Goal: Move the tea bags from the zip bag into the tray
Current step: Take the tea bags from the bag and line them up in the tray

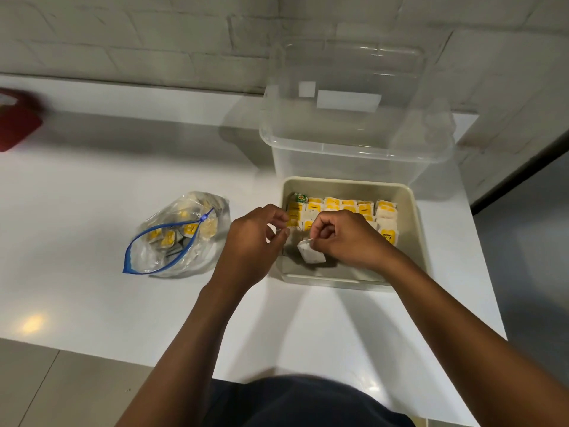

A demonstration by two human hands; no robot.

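Red object (17,121) sitting at far left edge of white worktop (92,192), blurred, can't tell what it is. Zip bag (177,237) lying open on the worktop, blue zip track gaping toward camera, yellow-tagged tea bags (172,238) piled inside. Left hand (251,245) hovering just beside the tray's left wall, fingers curling, tips pinching something small; can't tell what. Right hand (345,238) reaching into the tray (414,208), grip pinching one white tea bag (310,253) over the bare near-left floor. Tray holding rows of tea bags standing with yellow tags up, one green tag (300,198) at the back-left corner. One tag showing "RELAX"; rest unreadable. Clear plastic container (354,124) standing behind the tray.
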